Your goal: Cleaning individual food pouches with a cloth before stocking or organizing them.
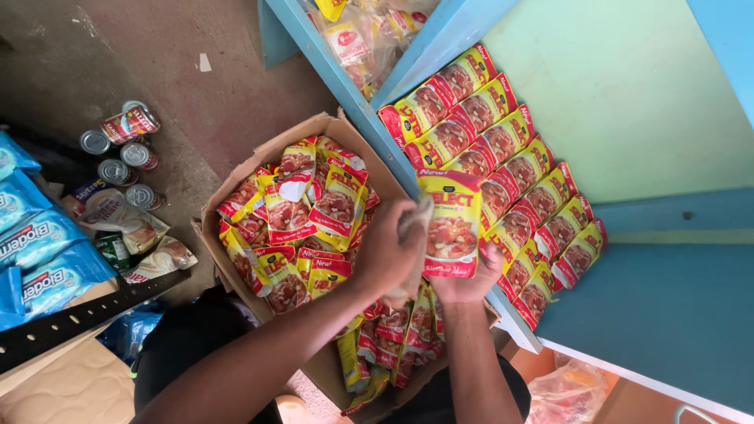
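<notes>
My right hand [470,284] holds a yellow and red food pouch [450,225] upright over the edge of a blue shelf [667,314]. My left hand [390,250] is closed around a grey cloth [416,228] pressed against the pouch's left side. Below both hands an open cardboard box [243,169] is full of several more of the same pouches [314,212]. On the shelf, two overlapping rows of matching pouches [510,165] run diagonally.
Several tin cans [126,149] stand on the brown floor at left, beside blue plastic packs [35,243] and small sachets. A clear bag of packets [361,35] sits on the upper shelf. A plastic bag [569,392] lies under the shelf.
</notes>
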